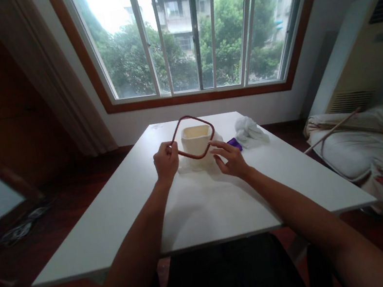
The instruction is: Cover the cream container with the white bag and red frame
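Observation:
A thin reddish-brown ring (194, 157), square with rounded corners, is held up tilted above the table. My left hand (167, 160) is closed on its left corner, thumb and fingers pinching it. At the ring's lower right corner is my right hand (230, 157), its fingers apart; the fingertips come close to the ring, and whether they touch it I cannot tell. Behind the ring stands a cream-coloured, open-topped square bin (195, 135), upright on the table. Pale, thin material lies around the bin's base, partly hidden by my hands.
The white table (117, 226) reaches toward the window. A crumpled white plastic bag (248, 131) lies right of the bin, beside a purple object (234, 144). Beyond the table's right edge are a covered pile (380, 144) with a stick (333, 130) on it, and an air conditioner (363, 48).

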`<move>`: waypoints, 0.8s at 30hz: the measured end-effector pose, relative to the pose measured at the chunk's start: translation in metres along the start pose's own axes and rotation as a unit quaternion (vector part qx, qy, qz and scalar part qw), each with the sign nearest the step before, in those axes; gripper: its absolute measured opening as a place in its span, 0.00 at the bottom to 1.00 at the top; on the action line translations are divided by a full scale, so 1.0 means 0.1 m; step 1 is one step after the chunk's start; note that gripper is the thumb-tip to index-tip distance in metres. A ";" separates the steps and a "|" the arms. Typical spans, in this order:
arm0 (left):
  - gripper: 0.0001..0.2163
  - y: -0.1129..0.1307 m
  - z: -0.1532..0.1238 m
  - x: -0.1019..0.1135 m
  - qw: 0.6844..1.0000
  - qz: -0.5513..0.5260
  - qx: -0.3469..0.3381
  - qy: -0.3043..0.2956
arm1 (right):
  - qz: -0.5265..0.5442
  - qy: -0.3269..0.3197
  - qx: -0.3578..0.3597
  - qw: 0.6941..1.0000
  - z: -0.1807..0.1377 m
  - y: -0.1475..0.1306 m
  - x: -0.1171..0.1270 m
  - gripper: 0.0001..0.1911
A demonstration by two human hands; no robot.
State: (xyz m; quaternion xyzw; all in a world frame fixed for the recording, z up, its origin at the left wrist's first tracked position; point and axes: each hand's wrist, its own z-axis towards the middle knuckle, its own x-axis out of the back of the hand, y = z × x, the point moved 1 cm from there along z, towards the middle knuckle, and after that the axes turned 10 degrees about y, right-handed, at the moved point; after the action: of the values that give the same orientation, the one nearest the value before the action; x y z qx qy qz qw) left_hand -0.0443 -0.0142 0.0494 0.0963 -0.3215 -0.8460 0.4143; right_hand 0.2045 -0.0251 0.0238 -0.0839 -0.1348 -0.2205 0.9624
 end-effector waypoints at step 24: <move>0.20 -0.97 0.25 0.19 0.915 0.314 0.081 -0.240 | -0.036 -0.165 -0.221 0.961 -0.53 0.76 -0.27 0.12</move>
State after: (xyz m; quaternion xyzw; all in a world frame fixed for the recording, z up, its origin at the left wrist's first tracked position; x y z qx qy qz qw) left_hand -0.1291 0.0267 0.0105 -0.1816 -0.4925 -0.6413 0.5597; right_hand 0.2267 0.0411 -0.0422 -0.3245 -0.2425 -0.2623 0.8758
